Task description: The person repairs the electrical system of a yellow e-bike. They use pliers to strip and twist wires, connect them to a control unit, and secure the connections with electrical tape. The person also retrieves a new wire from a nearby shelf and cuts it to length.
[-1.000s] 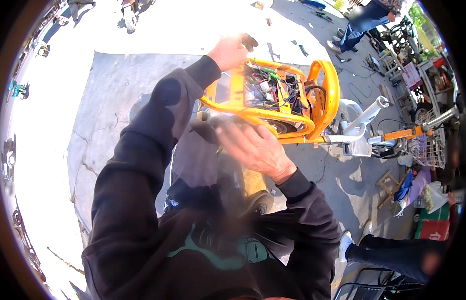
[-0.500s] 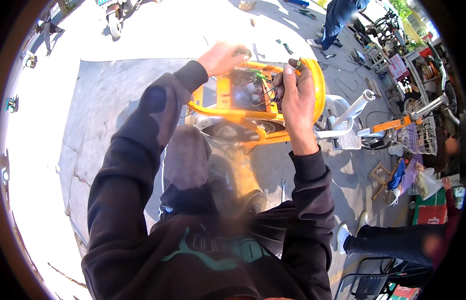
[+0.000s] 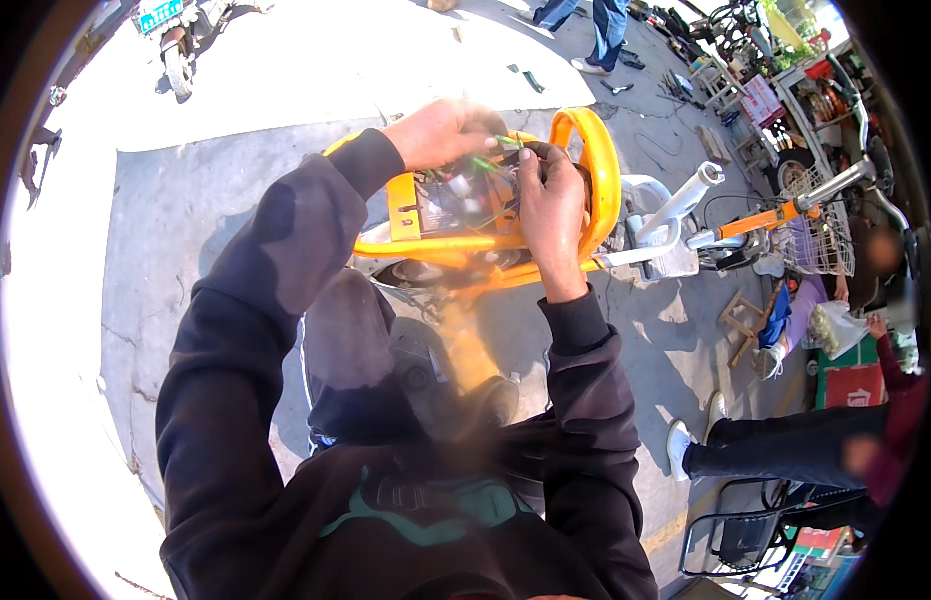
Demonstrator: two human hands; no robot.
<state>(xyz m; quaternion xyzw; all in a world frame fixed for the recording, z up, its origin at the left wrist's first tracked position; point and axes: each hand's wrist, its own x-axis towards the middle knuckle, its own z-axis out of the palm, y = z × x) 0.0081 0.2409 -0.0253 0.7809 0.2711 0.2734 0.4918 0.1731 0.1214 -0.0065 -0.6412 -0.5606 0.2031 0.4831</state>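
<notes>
Over an orange-yellow vehicle frame (image 3: 441,243), my two hands work with their fingertips close together. My left hand (image 3: 441,135) pinches one end of a thin green wire (image 3: 510,141). The other end of it runs into the closed thumb and fingers of my right hand (image 3: 554,210). Below them, inside the frame, lies a blurred bundle of wires and pale connectors (image 3: 471,195). A raised yellow hoop (image 3: 608,175) of the frame stands just right of my right hand. The exact tips of the wire are too small to make out.
A white tube (image 3: 686,200) and an orange-and-silver handlebar stem (image 3: 786,212) with a wire basket (image 3: 824,235) extend to the right. Other people stand at the far side and lower right, near a black folding chair (image 3: 741,535). A scooter (image 3: 179,45) is parked at the far left.
My hands have come together, the right moving left toward the left hand. The green wire now spans between their fingertips. The whole view has shifted slightly.
</notes>
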